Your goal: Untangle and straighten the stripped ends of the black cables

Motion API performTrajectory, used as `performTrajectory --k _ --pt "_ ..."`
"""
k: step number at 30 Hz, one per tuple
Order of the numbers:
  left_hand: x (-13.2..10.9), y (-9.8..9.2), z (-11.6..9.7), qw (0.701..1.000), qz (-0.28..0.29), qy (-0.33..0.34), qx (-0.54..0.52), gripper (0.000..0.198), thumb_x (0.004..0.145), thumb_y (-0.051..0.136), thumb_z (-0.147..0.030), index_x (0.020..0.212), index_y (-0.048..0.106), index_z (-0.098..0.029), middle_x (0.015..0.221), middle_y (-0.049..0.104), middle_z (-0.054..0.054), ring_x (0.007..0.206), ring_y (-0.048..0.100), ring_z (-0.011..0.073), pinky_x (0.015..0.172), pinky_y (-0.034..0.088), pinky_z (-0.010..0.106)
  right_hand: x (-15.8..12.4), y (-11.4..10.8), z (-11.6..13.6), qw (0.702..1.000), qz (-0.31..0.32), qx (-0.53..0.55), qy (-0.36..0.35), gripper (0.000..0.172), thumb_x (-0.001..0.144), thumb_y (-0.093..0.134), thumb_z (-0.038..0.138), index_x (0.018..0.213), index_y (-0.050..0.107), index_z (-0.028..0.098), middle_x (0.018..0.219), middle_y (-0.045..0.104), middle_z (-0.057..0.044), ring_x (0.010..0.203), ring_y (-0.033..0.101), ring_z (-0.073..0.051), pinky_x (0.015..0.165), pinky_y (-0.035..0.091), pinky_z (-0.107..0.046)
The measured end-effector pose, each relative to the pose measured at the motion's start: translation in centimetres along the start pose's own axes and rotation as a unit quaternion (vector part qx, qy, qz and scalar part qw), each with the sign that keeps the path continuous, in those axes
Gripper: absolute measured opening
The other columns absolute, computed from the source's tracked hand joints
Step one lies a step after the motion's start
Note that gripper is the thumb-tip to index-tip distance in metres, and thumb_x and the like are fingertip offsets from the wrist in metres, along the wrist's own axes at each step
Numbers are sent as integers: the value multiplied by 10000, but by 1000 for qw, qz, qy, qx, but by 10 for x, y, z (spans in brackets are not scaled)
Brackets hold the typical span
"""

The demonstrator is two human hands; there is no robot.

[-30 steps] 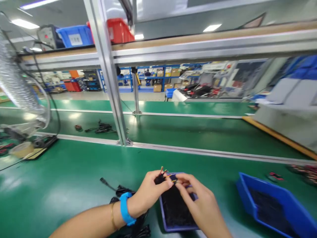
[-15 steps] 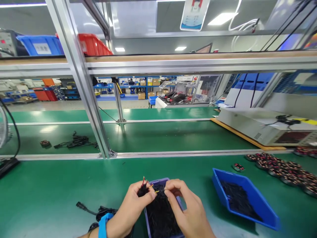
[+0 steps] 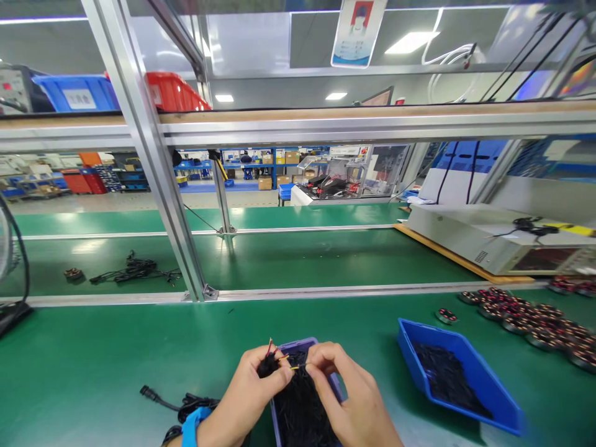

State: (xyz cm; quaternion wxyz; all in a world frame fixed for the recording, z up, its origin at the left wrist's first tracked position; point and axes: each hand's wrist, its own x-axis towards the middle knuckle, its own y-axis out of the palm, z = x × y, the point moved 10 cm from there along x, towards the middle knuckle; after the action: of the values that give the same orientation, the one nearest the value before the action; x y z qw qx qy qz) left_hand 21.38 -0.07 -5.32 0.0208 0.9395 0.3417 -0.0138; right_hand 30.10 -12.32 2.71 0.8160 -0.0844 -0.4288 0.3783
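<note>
My left hand [image 3: 249,388], with a blue wristband, is closed around a small black part [image 3: 267,366] from which red and yellow wire ends stick up. My right hand [image 3: 342,397] pinches one thin yellow wire tip [image 3: 298,367] of that part between thumb and forefinger. Both hands hover over a small purple tray [image 3: 305,343] filled with short black pieces, at the near edge of the green bench.
A blue bin [image 3: 459,372] of black pieces sits to the right, with rows of round wound coils [image 3: 521,310] behind it. A black cable [image 3: 179,403] lies by my left wrist. An aluminium frame post [image 3: 153,161] rises ahead; a white machine [image 3: 493,239] stands far right.
The view has swung right and steadied, so the coils and white machine have come into sight. My hands stay together over the purple tray, the right fingers working at the wire ends.
</note>
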Motion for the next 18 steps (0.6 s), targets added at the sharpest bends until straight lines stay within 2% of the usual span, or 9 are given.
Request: performTrajectory --k 4,9,13,18 --pt "0 3 -3 1000 18 6 9 190 717 688 -307 635 570 -184 654 507 -21 661 425 148 632 375 237 2 0 -2 1000 4 -2 6 148 996 466 198 878 541 246 785 657 9 661 652 -143 650 529 -216" --pt "2 1 -2 1000 10 17 18 184 730 678 -299 630 574 -186 649 518 -20 656 435 150 631 383 237 1 1 -2 1000 15 -6 27 195 1023 440 268 856 539 245 784 664 -11 661 650 -154 653 547 -233" --pt "4 3 4 998 42 11 40 186 752 679 -314 653 586 -186 668 537 -15 676 459 157 646 397 236 -2 2 -2 1000 12 -4 7 159 1004 461 216 870 540 247 790 655 -1 665 649 -148 652 539 -219" --pt "5 1 5 998 48 17 42 210 776 679 -342 672 582 -187 676 524 -15 684 456 159 645 394 235 0 1 0 1000 10 -4 -9 151 976 466 153 881 528 252 771 643 27 644 643 -134 636 527 -194"
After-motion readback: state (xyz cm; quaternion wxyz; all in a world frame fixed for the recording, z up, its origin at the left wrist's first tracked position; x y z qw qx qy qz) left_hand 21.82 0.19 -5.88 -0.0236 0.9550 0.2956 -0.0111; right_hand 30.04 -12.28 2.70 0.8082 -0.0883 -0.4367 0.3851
